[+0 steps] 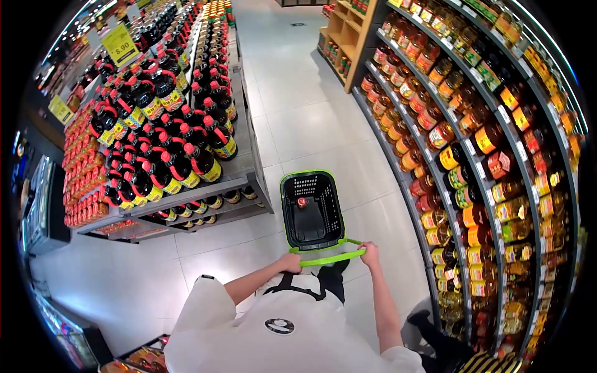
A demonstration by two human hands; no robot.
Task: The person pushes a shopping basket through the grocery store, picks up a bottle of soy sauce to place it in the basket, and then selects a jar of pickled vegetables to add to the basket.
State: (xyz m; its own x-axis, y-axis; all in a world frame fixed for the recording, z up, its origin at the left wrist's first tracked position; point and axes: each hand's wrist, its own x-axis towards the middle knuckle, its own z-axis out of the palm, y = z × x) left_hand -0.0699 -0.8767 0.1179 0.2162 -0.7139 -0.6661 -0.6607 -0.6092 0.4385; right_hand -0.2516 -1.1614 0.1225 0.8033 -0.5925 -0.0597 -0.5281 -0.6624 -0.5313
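Aisle view: dark-bottle shelves [155,124] stand left of my hands, oil shelves [472,155] right. Just ahead stands the black basket [282,205], holding one red-capped item [302,201] so far. Arms extended forward; my left hand [290,262] and right hand [370,252] each clasp the green handle [329,258].

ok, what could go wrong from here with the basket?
The basket sits near the corner of the dark-bottle display; a leftward drift could clip it. The lone bottle inside looks unsupported and may topple. Both the left hand and right hand grip the handle, so neither can catch it.
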